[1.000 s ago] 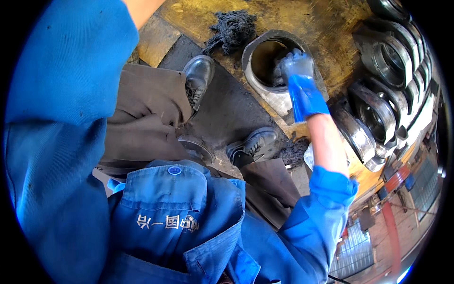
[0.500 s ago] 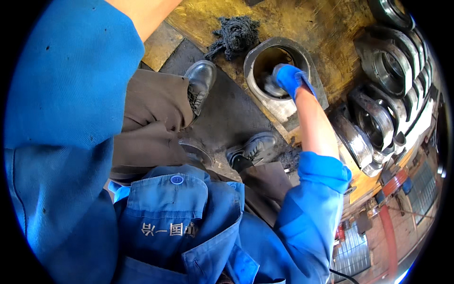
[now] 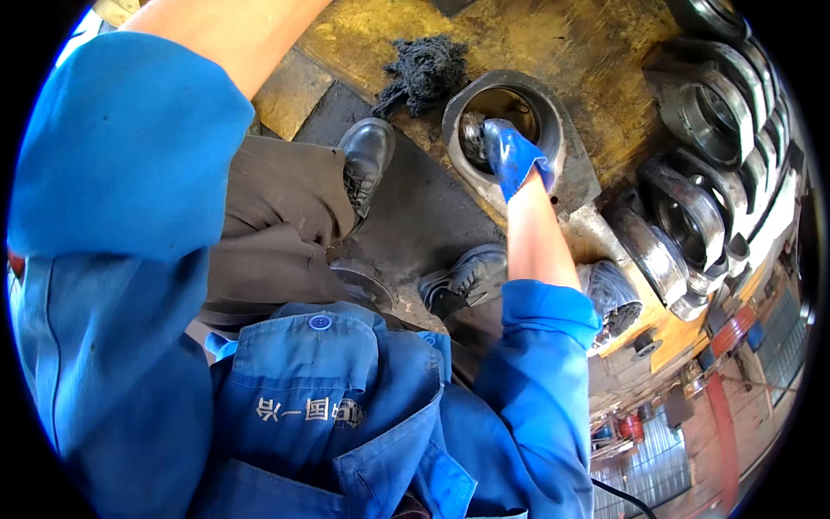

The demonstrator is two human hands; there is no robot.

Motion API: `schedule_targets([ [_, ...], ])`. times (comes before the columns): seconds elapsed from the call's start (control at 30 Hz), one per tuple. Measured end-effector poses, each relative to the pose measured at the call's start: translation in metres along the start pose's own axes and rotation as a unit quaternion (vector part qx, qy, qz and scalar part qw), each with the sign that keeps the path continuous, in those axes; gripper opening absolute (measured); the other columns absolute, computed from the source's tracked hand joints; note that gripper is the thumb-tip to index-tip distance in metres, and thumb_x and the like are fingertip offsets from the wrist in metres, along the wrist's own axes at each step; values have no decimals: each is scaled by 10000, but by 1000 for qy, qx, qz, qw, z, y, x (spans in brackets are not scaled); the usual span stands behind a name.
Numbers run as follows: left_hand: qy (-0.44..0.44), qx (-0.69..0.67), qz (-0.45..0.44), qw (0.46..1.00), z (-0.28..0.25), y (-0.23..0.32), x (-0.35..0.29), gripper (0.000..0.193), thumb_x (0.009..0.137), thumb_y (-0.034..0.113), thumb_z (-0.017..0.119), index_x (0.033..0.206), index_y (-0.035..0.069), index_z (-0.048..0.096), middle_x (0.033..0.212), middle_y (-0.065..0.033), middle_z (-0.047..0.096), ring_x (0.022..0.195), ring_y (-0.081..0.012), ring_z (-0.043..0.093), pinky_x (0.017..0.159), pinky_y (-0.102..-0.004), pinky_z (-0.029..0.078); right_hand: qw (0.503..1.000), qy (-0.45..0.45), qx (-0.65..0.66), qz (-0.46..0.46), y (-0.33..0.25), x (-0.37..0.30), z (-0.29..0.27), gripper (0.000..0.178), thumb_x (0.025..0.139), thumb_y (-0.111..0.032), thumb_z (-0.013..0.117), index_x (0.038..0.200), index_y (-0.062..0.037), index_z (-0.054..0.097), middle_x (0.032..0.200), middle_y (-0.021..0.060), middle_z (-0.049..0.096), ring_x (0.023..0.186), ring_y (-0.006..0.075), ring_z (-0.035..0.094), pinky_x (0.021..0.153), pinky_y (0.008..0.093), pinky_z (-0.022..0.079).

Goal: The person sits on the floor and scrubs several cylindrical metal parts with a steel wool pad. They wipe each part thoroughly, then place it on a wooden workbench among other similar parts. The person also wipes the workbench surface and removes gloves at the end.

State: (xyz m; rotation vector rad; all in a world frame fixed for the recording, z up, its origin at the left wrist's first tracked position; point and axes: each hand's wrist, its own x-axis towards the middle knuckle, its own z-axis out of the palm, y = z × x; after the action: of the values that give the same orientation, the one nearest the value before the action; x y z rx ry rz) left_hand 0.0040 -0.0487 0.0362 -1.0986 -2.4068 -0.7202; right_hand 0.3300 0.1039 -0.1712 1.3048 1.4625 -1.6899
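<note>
- The right hand (image 3: 512,157), in a blue glove, reaches into the bore of a big metal ring (image 3: 566,164); its fingers are closed on a dark rag (image 3: 472,138) that presses on the inner wall.
- The ring lies flat on a yellow, stained floor plate (image 3: 553,43), near the plate's front edge.
- The left hand is not in view; only the left arm in a blue sleeve (image 3: 121,173) goes up past the top-left edge of the picture.
- A dark wad (image 3: 425,69) of the same kind of rag lies on the plate just beside the ring, on its far left side.
- Two black boots stand on a dark steel sheet (image 3: 415,216): the left boot (image 3: 365,160) near the sheet's far corner, the right boot (image 3: 467,277) at its near edge, beside the right forearm.
- Along the right edge of the plate more rings (image 3: 705,112) are lined up in a row, one touching the next.
- A bag (image 3: 609,294) with dark stuff lies near the elbow.
- Below the plate, at the lower right, a workshop floor (image 3: 735,432) with red and grey things is seen, blurred.
</note>
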Motion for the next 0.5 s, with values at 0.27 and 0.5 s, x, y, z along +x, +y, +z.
schedule_targets([
  [0.27,-15,-34,-23,999,-9,15,1,362,966,308,509,1116,41,703,1058,-243,698,1050,-407,660,953,-480,499,873,37,486,-24,-22,-89,-13,366,1024,-232,493,1300,-9,584,1148,174,700,1018,295,701,922,432,589],
  [0.5,-166,-413,-38,894,-21,127,-57,352,1005,262,594,1259,21,626,1147,-197,687,1072,-318,664,952,-422,540,743,245,-310,-540,-23,-147,-98,386,1006,-213,447,1300,-43,630,1307,141,668,1129,321,670,1039,466,511],
])
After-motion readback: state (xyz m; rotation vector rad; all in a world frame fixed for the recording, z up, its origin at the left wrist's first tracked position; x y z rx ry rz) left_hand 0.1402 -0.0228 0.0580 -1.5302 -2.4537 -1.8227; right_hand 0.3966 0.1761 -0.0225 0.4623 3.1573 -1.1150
